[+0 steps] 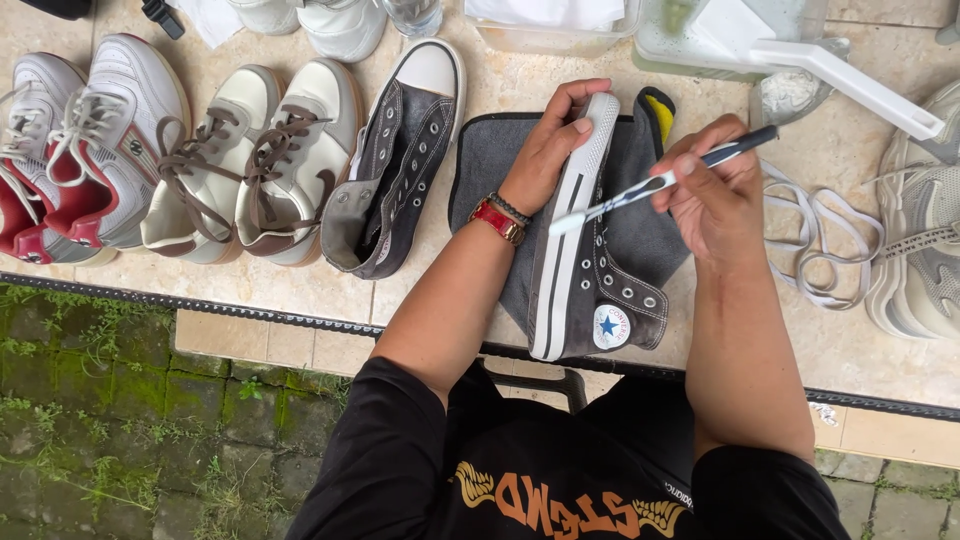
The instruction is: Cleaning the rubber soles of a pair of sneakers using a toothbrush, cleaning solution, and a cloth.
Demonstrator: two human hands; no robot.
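Note:
My left hand (552, 142) grips the toe end of a grey high-top sneaker (590, 270) that lies on its side on a dark grey cloth (480, 160). Its white sole faces left. My right hand (712, 190) holds a toothbrush (660, 183) with a dark handle, and the brush head rests against the white sole edge near the middle. The sneaker has no laces. A red watch and a beaded band sit on my left wrist.
The matching grey sneaker (395, 165) lies left of the cloth, then brown-and-cream shoes (250, 165) and red-and-white trainers (75, 140). Loose white laces (815, 245) and a grey trainer (925, 250) lie right. Plastic tubs (700, 40) stand at the back. The ledge drops to mossy paving (100, 400).

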